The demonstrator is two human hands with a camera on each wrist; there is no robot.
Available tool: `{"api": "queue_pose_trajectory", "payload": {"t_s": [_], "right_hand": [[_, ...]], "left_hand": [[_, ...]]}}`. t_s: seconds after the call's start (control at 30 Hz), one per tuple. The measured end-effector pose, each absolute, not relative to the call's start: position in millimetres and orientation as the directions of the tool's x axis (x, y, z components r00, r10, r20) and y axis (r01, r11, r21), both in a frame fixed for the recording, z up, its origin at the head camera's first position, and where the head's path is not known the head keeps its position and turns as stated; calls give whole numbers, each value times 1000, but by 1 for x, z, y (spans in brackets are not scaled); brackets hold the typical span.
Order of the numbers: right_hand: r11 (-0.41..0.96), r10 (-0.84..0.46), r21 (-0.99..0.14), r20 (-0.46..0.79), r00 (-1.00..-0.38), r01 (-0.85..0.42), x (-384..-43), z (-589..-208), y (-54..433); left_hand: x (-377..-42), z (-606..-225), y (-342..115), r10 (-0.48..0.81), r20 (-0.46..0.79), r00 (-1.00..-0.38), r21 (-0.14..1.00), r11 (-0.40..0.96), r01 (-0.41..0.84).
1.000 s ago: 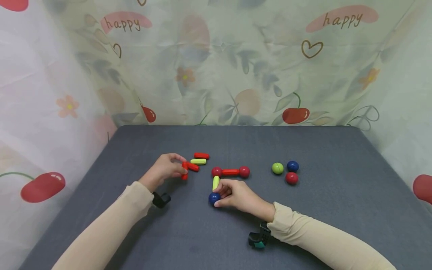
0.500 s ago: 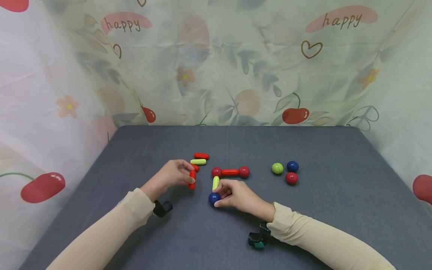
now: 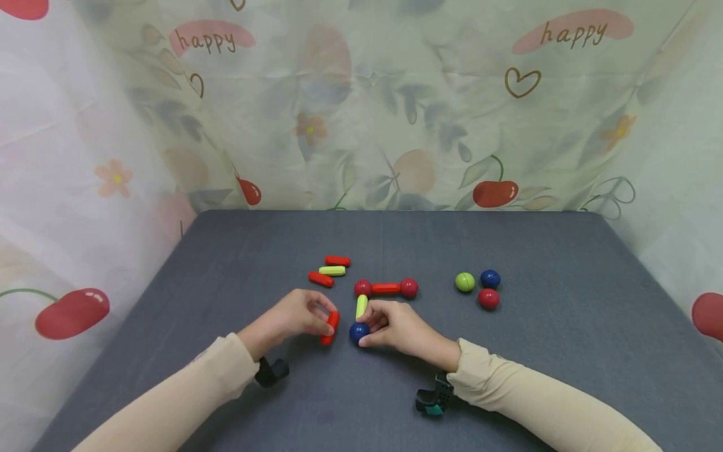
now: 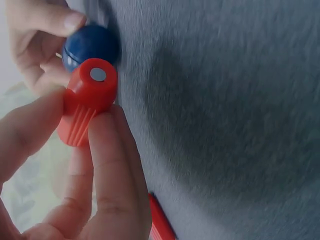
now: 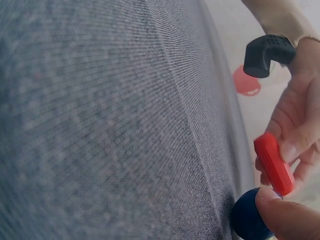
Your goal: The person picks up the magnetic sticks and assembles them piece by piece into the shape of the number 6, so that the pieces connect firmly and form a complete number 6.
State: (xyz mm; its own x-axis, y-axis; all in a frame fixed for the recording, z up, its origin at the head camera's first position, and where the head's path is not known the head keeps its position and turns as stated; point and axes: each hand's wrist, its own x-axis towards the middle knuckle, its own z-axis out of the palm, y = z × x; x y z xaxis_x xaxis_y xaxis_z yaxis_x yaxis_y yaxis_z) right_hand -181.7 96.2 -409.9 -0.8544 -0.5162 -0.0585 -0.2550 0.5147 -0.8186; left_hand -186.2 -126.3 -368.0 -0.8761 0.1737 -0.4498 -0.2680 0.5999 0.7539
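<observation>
My left hand pinches a red magnetic rod between thumb and fingers, just left of a blue ball. In the left wrist view a round silver magnet shows in the near end of the red rod. My right hand holds the blue ball with thumb and fingertips. A yellow-green rod runs from that ball up to a red ball. From there a lying red rod leads to a second red ball.
Left of centre lie two loose red rods with a yellow-green rod between them. A green ball, another blue ball and a red ball sit on the right of the grey table. A patterned curtain stands behind.
My left hand has carried the red rod away from the loose rods, toward the front and right, close to the blue ball. My right hand has stayed at the blue ball.
</observation>
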Motion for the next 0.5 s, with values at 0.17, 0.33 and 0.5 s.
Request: {"api": "queue_pose_trajectory", "payload": {"t_s": [0.17, 0.33, 0.5], "right_hand": [[514, -516, -819, -59, -855, -254, -182, -410, 96], [513, -515, -820, -58, -855, -253, -182, -410, 96], [512, -515, -820, -56, -855, -254, -182, -411, 97]], "left_hand": [[-177, -372, -125, 201, -478, -855, 750, 600, -279], [-168, -377, -122, 221, -502, -836, 747, 598, -290], [-158, -381, -116, 238, -510, -827, 752, 590, -294]]}}
